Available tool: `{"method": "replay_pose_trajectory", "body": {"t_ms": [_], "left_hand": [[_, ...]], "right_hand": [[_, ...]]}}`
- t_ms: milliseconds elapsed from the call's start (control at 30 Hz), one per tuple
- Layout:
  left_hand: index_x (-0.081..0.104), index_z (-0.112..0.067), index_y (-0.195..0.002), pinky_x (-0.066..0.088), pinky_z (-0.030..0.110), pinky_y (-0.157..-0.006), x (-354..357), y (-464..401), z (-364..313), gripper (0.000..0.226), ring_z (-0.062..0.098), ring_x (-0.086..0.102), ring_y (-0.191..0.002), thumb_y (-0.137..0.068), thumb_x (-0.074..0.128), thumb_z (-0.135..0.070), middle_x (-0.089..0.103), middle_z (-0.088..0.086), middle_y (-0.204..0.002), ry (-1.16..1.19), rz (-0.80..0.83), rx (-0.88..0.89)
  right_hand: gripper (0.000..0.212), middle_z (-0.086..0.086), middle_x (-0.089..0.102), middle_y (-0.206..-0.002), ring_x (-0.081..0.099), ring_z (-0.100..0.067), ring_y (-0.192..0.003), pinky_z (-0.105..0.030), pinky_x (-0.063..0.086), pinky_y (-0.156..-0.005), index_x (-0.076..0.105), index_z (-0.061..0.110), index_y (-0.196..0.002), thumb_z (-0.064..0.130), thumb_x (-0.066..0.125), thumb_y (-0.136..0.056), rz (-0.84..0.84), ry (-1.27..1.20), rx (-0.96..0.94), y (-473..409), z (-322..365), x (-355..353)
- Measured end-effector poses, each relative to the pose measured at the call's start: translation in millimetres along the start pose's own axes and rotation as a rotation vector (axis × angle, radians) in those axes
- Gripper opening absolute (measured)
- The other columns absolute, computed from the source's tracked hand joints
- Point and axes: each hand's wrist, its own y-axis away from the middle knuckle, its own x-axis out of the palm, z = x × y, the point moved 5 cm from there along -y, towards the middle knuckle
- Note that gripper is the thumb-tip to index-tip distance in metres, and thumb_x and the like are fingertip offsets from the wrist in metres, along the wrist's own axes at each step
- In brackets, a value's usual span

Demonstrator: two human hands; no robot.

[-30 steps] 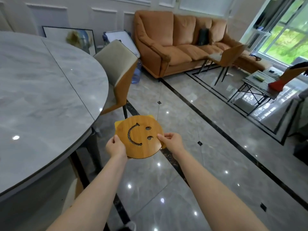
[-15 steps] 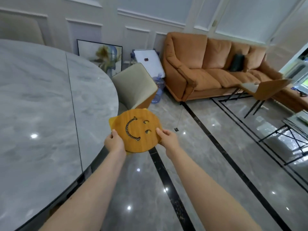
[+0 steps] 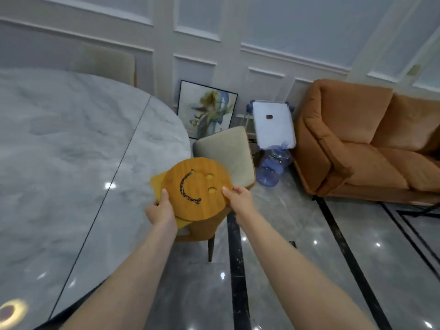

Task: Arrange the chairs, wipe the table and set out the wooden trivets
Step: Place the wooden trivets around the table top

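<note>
I hold a round wooden trivet (image 3: 190, 206) with a cut-out smiley face out in front of me, over the right edge of the grey marble table (image 3: 71, 163). A yellow piece (image 3: 157, 184) lies under it and sticks out at the left. My left hand (image 3: 162, 210) grips the stack at its lower left edge. The trivet's right rim is pinched by my right hand (image 3: 238, 198). Behind the trivet a beige and orange chair (image 3: 226, 148) stands against the table's rim. A second chair back (image 3: 107, 63) shows beyond the table's far side.
An orange sofa (image 3: 357, 144) fills the right. A framed picture (image 3: 207, 108), a white board (image 3: 273, 125) and a blue water bottle (image 3: 273, 167) lean or lie by the panelled wall. Glossy tile floor with black inlay lines (image 3: 235, 258) runs beneath my arms.
My view has swung left and up toward the table and wall. Both hands have carried the trivet stack from over the floor to the table's right edge.
</note>
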Motion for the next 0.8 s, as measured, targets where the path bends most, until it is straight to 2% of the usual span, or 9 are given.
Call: {"method": "replay_pose_trajectory", "body": {"t_ms": [100,133,233,300,400,533,567,700,800], "left_hand": [[0.062,0.000,-0.112,0.042,0.030,-0.081,34,-1,-10,0.044,0.027,0.057,-0.102,-0.092,0.056,-0.039,0.062,0.010,-0.111,0.059,-0.080,0.028],[0.061,0.000,-0.114,0.042,0.031,-0.082,41,1,-13,0.045,0.027,0.056,-0.104,-0.093,0.054,-0.039,0.061,0.008,-0.109,0.074,-0.108,0.021],[0.055,0.000,-0.124,0.040,0.036,-0.093,61,-6,-29,0.043,0.032,0.052,-0.116,-0.101,0.040,-0.033,0.057,0.016,-0.123,0.107,-0.230,0.003],[0.051,0.001,-0.126,0.039,0.037,-0.097,73,-19,-37,0.042,0.032,0.050,-0.119,-0.103,0.033,-0.028,0.055,0.018,-0.128,0.135,-0.300,-0.004],[0.053,0.002,-0.124,0.040,0.037,-0.096,88,-45,-48,0.040,0.032,0.052,-0.117,-0.103,0.033,-0.026,0.056,0.017,-0.127,0.153,-0.384,-0.008],[0.055,0.005,-0.120,0.040,0.038,-0.097,108,-88,-61,0.040,0.034,0.052,-0.116,-0.103,0.032,-0.024,0.057,0.019,-0.125,0.184,-0.464,-0.019],[0.056,0.006,-0.119,0.041,0.038,-0.096,111,-96,-61,0.041,0.034,0.053,-0.115,-0.103,0.032,-0.025,0.057,0.020,-0.123,0.186,-0.484,-0.029],[0.058,0.010,-0.111,0.044,0.039,-0.090,116,-123,-72,0.043,0.035,0.056,-0.102,-0.103,0.033,-0.024,0.060,0.025,-0.114,0.211,-0.570,-0.035],[0.058,0.010,-0.102,0.042,0.038,-0.081,106,-134,-85,0.038,0.035,0.055,-0.095,-0.102,0.034,-0.019,0.059,0.027,-0.109,0.217,-0.651,-0.005]], "right_hand": [[0.030,-0.008,0.062,-0.108,0.059,-0.014,-0.090,-0.023,0.051,-0.068,0.055,0.004,-0.119,0.020,0.058,-0.094,0.123,0.061,-0.040,-46,31,-8],[0.029,-0.006,0.062,-0.106,0.058,-0.014,-0.090,-0.023,0.051,-0.069,0.055,0.004,-0.119,0.019,0.056,-0.095,0.152,0.067,-0.042,-57,38,-9],[0.028,-0.010,0.063,-0.114,0.060,-0.022,-0.103,-0.037,0.052,-0.090,0.056,0.003,-0.119,0.018,0.056,-0.095,0.217,0.127,-0.065,-96,59,0],[0.029,-0.013,0.062,-0.118,0.060,-0.025,-0.104,-0.038,0.051,-0.093,0.057,0.002,-0.119,0.017,0.057,-0.095,0.262,0.151,-0.086,-120,70,12],[0.027,-0.015,0.063,-0.116,0.059,-0.021,-0.097,-0.034,0.052,-0.086,0.058,0.001,-0.118,0.015,0.057,-0.094,0.334,0.163,-0.098,-157,83,36],[0.026,-0.010,0.064,-0.106,0.058,-0.014,-0.083,-0.019,0.047,-0.062,0.060,0.000,-0.116,0.014,0.057,-0.094,0.389,0.215,-0.132,-208,103,70],[0.026,-0.010,0.064,-0.105,0.058,-0.014,-0.085,-0.018,0.047,-0.061,0.060,0.000,-0.116,0.013,0.057,-0.094,0.399,0.224,-0.130,-218,105,77],[0.023,-0.011,0.065,-0.108,0.059,-0.019,-0.095,-0.030,0.049,-0.080,0.062,0.000,-0.114,0.013,0.056,-0.094,0.471,0.241,-0.115,-261,125,103],[0.030,-0.009,0.064,-0.117,0.060,-0.024,-0.108,-0.038,0.049,-0.095,0.059,0.003,-0.123,0.015,0.054,-0.096,0.524,0.240,-0.055,-290,137,130]]}}
